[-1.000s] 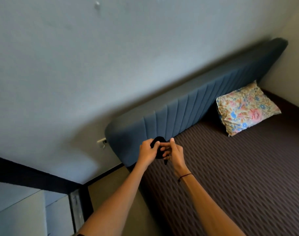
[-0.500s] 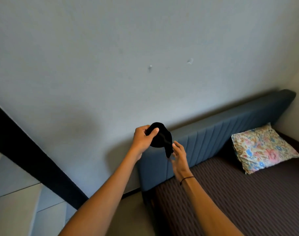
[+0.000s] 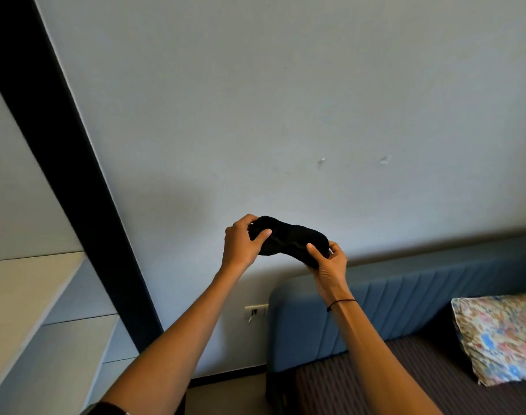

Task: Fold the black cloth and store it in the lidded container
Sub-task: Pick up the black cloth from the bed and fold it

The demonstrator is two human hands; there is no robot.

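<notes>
From the head view, you have the cloth [image 3: 288, 239] up in the air in front of the wall [image 3: 285, 100], above the headboard [image 3: 405, 301], your left hand [image 3: 240, 244] pinched shut on its left end and your right hand [image 3: 329, 260] closed on its right end. It looks light, soft and limp, so it should sag between the grips and crease wherever you bring the ends together; hold it by the ends. No container is in view.

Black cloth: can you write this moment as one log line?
black cloth | held in the air, spread out | left hand grips one end | right hand grips other | container not in view
</notes>
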